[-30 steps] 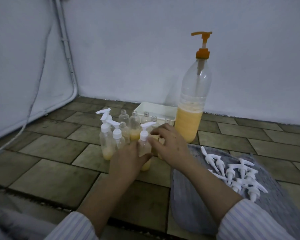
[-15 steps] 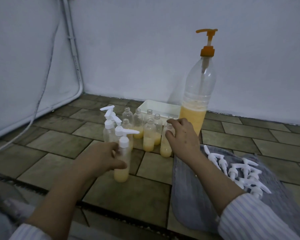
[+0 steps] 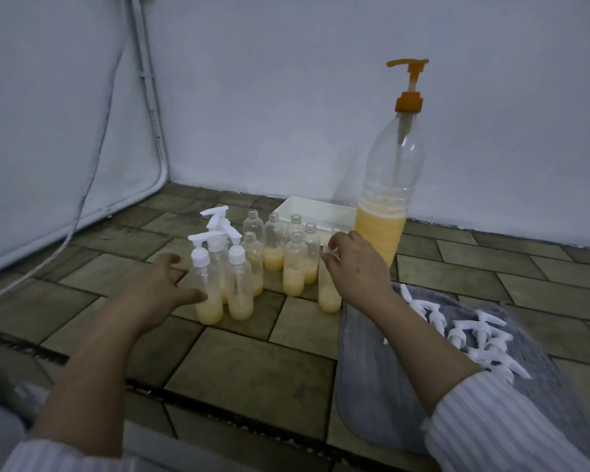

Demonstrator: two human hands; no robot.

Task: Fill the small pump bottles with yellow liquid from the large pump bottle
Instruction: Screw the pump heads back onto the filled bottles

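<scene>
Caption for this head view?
Left hand beside capped small bottles; right hand grips an uncapped one near the large pump bottle.

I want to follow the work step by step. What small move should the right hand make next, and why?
Probably lift the uncapped small bottle that the right hand pinches at the neck and bring it toward the loose white pump tops on the grey mat: it already holds yellow liquid but has no pump.

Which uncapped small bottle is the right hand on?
The open clear bottle nearest the grey mat; right hand fingers pinch its neck, others stand untouched.
</scene>
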